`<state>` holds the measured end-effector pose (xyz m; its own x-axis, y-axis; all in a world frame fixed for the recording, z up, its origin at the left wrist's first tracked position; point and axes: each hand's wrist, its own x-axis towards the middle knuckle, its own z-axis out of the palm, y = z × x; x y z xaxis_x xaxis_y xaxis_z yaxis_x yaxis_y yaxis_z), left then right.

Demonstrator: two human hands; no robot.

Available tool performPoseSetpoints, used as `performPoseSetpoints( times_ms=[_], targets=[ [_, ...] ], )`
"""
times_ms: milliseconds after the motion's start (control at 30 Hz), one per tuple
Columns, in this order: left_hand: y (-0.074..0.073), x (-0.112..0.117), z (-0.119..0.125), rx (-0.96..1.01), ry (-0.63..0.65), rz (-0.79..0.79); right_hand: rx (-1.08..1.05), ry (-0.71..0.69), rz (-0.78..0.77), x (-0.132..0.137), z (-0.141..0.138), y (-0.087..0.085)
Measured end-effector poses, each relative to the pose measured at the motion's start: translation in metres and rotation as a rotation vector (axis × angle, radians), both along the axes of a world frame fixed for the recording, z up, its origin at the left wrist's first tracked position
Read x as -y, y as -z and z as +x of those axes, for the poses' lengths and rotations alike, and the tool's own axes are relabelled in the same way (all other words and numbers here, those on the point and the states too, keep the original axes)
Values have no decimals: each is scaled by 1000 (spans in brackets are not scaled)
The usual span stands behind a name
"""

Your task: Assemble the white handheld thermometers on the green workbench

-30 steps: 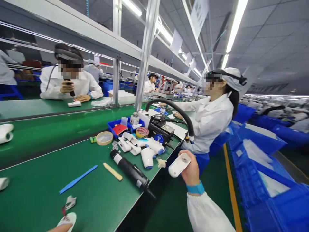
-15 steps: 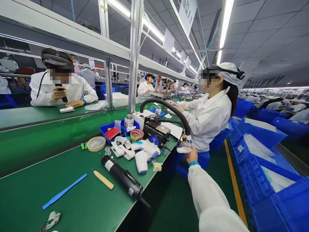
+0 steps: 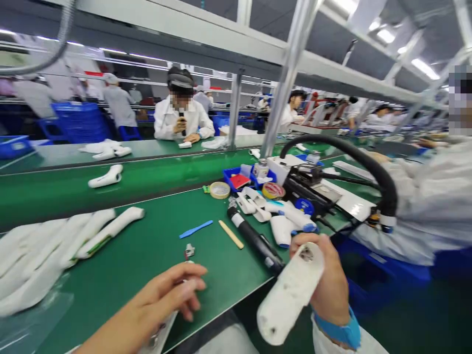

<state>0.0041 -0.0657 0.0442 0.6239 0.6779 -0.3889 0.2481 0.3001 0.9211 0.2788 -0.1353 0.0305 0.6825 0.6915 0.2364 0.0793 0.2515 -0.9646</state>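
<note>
My right hand (image 3: 332,280) is closed around a white plastic housing piece (image 3: 289,297), long with rounded ends and small holes, held tilted in front of the bench edge. Fingers apart and empty, my left hand (image 3: 167,295) hovers over the green bench (image 3: 125,275). Partly hidden under it lies a white part with metal bits (image 3: 165,327). Just beyond its fingers is a small white component (image 3: 189,250) with red wire. A black electric screwdriver (image 3: 256,241), a wooden-handled pick (image 3: 231,234) and a blue pry stick (image 3: 196,229) lie farther away.
White housings (image 3: 88,231) are piled at left beside clear plastic film (image 3: 44,319). White gun-shaped shells (image 3: 283,228), a tape roll (image 3: 220,190) and a blue bin (image 3: 232,179) stand before a black-hosed machine (image 3: 309,191). One co-worker (image 3: 184,118) sits opposite, another (image 3: 431,196) at right.
The view has swung left and down. My right hand has drawn back toward me from near the hose end with the white piece. My left hand has come into view.
</note>
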Motion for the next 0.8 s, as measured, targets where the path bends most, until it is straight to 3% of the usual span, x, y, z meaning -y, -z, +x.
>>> performPoseSetpoints(
  times_ms=[133, 233, 367, 467, 633, 800],
  targets=[
    [-6, 6, 3, 134, 23, -89, 106, -469, -35, -51, -88, -1],
    [-5, 3, -20, 58, -38, -87, 196, -696, -74, -79, -119, 7],
    [-3, -2, -60, -114, -149, -14, 447, -732, -141, -99, -116, 14],
    [-1, -7, -77, -175, -150, 8, 744, -806, -201, -104, -102, 15],
    [4, -16, -84, -209, -118, -6, 1151, -977, -201, -106, -95, 12],
    [5, -24, -84, -202, -105, -15, 1356, -1044, -228, -115, -103, 15]
  ],
)
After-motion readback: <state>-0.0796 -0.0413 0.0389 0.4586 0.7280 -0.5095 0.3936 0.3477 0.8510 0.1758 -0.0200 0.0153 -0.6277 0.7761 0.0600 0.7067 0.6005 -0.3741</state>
